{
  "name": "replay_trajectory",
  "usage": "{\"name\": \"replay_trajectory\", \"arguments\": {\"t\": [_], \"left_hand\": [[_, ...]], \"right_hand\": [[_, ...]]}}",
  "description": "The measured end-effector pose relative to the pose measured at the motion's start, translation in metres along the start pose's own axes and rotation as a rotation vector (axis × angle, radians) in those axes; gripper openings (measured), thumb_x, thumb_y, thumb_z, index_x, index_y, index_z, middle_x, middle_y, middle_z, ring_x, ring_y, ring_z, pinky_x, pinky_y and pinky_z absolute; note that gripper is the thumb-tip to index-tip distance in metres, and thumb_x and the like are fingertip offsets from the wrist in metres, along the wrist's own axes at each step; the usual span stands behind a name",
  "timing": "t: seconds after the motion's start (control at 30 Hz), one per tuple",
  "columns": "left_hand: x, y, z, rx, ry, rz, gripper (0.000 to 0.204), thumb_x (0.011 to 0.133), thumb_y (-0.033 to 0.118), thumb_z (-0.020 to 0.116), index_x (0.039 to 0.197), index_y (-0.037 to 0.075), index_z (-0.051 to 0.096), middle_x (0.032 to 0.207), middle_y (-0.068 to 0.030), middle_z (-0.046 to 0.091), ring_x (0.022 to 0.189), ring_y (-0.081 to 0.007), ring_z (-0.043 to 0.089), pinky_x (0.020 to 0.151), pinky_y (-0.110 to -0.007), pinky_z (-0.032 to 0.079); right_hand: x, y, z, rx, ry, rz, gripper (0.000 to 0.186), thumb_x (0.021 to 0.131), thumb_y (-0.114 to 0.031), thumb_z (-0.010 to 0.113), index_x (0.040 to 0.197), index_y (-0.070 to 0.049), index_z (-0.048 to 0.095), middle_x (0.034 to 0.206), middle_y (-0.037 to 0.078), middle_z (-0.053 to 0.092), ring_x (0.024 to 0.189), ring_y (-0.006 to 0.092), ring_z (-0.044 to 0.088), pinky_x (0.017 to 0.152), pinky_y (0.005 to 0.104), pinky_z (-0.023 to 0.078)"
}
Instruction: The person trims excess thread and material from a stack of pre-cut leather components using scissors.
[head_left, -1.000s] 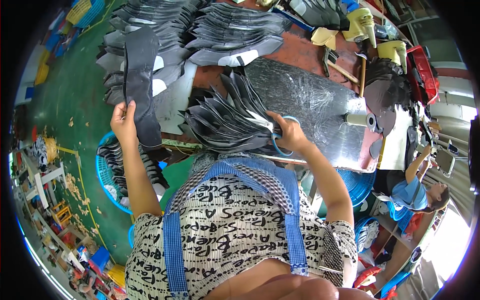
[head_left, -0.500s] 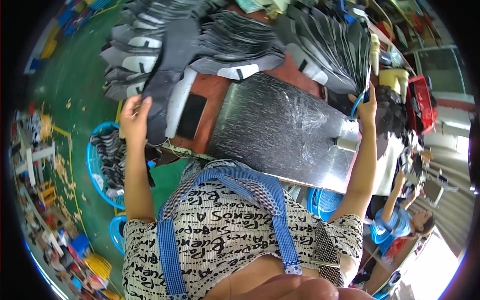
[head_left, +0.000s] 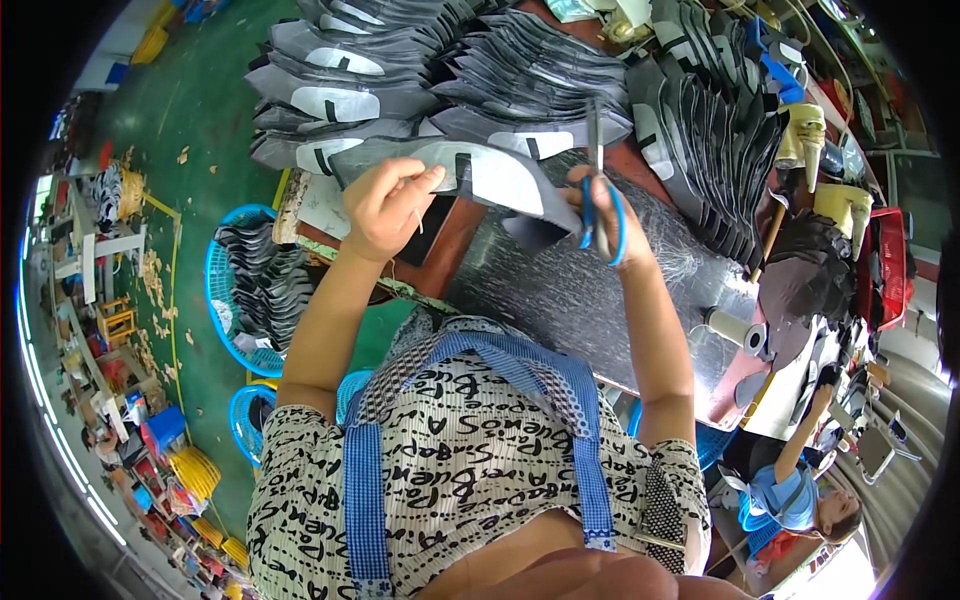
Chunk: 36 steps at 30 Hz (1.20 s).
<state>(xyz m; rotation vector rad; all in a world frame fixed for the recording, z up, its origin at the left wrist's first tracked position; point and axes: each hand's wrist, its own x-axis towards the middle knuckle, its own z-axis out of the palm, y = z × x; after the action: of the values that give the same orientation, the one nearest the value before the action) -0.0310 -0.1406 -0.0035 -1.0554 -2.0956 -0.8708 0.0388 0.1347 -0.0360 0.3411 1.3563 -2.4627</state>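
My left hand (head_left: pixel 385 205) pinches the left end of a dark grey shoe-upper piece (head_left: pixel 510 185) with white patches and a black tab, holding it up over the table's near edge. In my right hand (head_left: pixel 605 213) is a pair of scissors (head_left: pixel 622 235) with blue handles, its blades pointing away from me. The fingers of that hand are at the piece's right end; whether they grip it too I cannot tell. Just beyond lie fanned stacks of similar pieces, one at the left (head_left: pixel 335 100), one in the middle (head_left: pixel 540 85) and one at the right (head_left: pixel 690 150).
A scratched dark board (head_left: pixel 660 280) covers part of the red-brown table, with a thread spool (head_left: pixel 735 328) at its right. A blue basket (head_left: pixel 215 300) of dark pieces stands on the floor at left. Thread cones (head_left: pixel 800 135) and a red bin (head_left: pixel 887 265) are farther right, where a co-worker (head_left: pixel 790 490) sits.
Both hands have come closer together over the table. The left now lifts a piece with white patches; the right has moved leftward from the right stack with the scissors.
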Motion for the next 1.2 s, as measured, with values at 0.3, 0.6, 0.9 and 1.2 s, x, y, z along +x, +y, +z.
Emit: {"name": "replay_trajectory", "arguments": {"t": [0.3,0.6,0.9,1.2], "left_hand": [[-0.009,0.000,0.016,0.063,-0.079,0.119,0.018,0.066,0.007,0.069,0.084,0.011,0.068,0.075,-0.0009,0.057,0.058,-0.0169,0.053,0.049,-0.028,0.041],[-0.081,0.016,0.135,-1.046,-0.401,-1.582,0.042,0.079,0.032,0.070,0.108,0.005,0.057,0.079,-0.0004,0.057,0.046,-0.0043,0.041,0.040,-0.021,0.031],[-0.090,0.046,0.156,-1.544,0.164,-1.915,0.032,0.084,0.026,0.065,0.108,0.014,0.047,0.083,0.0077,0.047,0.045,-0.0002,0.025,0.038,-0.017,0.019],[-0.086,0.016,0.171,-1.849,0.195,-1.744,0.025,0.082,0.018,0.067,0.097,0.017,0.047,0.075,0.0078,0.045,0.049,-0.0025,0.031,0.045,-0.018,0.025]], "right_hand": [[0.031,-0.003,-0.036,-0.748,0.159,-0.519,0.033,0.069,-0.004,0.073,0.096,-0.008,0.053,0.068,-0.006,0.046,0.061,0.0054,0.041,0.056,0.0211,0.036],[0.079,-0.001,-0.107,-1.604,0.353,-0.601,0.030,0.069,-0.011,0.066,0.095,-0.009,0.052,0.070,0.016,0.058,0.067,0.0366,0.057,0.062,0.0441,0.043],[0.203,-0.057,-0.093,-1.449,0.347,-0.743,0.040,0.078,-0.021,0.066,0.108,-0.005,0.046,0.081,0.022,0.060,0.075,0.0405,0.057,0.067,0.0465,0.043],[0.247,-0.058,-0.116,-1.612,0.260,-0.366,0.055,0.078,-0.045,0.061,0.119,-0.011,0.046,0.092,0.020,0.064,0.088,0.0396,0.059,0.074,0.0462,0.046]]}}
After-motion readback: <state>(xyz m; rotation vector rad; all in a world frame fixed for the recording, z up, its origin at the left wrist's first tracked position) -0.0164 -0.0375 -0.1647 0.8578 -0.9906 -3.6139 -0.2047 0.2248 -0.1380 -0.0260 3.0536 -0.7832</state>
